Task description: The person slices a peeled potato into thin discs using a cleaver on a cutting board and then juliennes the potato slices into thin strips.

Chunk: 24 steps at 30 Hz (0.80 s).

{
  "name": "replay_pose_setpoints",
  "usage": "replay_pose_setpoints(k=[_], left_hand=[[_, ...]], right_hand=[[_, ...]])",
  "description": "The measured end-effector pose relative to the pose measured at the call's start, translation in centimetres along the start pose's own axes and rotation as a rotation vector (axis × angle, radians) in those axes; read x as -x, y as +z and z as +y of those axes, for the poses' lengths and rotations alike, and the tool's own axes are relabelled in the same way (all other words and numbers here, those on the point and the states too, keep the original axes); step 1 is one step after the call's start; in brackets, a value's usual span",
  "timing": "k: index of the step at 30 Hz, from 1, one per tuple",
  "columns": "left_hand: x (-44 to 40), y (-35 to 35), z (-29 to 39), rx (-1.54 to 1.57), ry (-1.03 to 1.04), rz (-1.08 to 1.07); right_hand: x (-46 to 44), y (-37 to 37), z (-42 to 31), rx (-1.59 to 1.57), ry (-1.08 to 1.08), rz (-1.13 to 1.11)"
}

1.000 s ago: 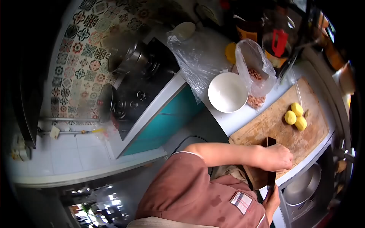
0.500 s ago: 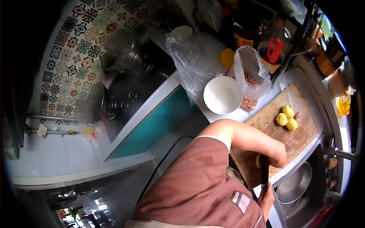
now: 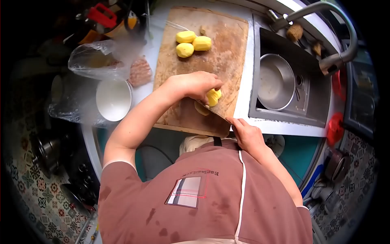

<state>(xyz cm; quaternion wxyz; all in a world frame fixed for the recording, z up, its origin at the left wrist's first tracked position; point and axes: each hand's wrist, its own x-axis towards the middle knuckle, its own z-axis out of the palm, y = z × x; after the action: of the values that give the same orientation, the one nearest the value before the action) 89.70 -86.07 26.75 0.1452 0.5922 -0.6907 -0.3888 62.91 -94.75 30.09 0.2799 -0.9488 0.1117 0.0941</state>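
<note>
We have a board (image 3: 227, 61) on the white counter (image 3: 245, 103). On the board we see three whole potatoes (image 3: 185, 37) together, a brown lump (image 3: 202, 30) near them, and, closer to us, a cut potato (image 3: 213, 97) with a slice (image 3: 200, 109) just beside it. Left of the board, the counter bears our bowl (image 3: 114, 101).

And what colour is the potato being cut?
The potato is yellow; the head view shows it best.

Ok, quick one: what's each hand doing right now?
Left hand: curled over the cut potato, holding it.
Right hand: closed, holding the knife.
</note>
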Motion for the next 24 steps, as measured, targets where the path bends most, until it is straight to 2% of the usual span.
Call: replay_pose_setpoints(k=[5, 9, 12, 15, 19, 22, 24], left_hand=[[-1.4, 0.2, 0.1, -0.165, -0.105, 0.000], [-0.1, -0.3, -0.1, -0.051, -0.005, 0.131], [0.5, -1.9, 1.1, 0.083, -0.038, -0.122], [0.0, -2.1, 0.7, 0.090, -0.064, -0.225], [-0.9, -1.4, 0.2, 0.060, -0.079, -0.272], [-1.0, -0.9, 0.5, -0.018, -0.071, -0.224], [-1.1, -0.9, 1.1, -0.120, -0.127, -0.243]], right_hand=[[0.1, 0.5, 0.5, 0.003, 0.014, -0.012], [-0.1, 0.3, 0.1, -0.018, 0.027, -0.002], [0.2, 0.5, 0.2, -0.011, 0.021, -0.003], [0.2, 0.5, -0.1, -0.001, 0.030, -0.022], [0.2, 0.8, 0.0, -0.010, 0.014, 0.008], [0.3, 0.7, 0.0, -0.017, 0.014, 0.017], [0.2, 0.6, 0.0, -0.011, 0.026, 0.001]])
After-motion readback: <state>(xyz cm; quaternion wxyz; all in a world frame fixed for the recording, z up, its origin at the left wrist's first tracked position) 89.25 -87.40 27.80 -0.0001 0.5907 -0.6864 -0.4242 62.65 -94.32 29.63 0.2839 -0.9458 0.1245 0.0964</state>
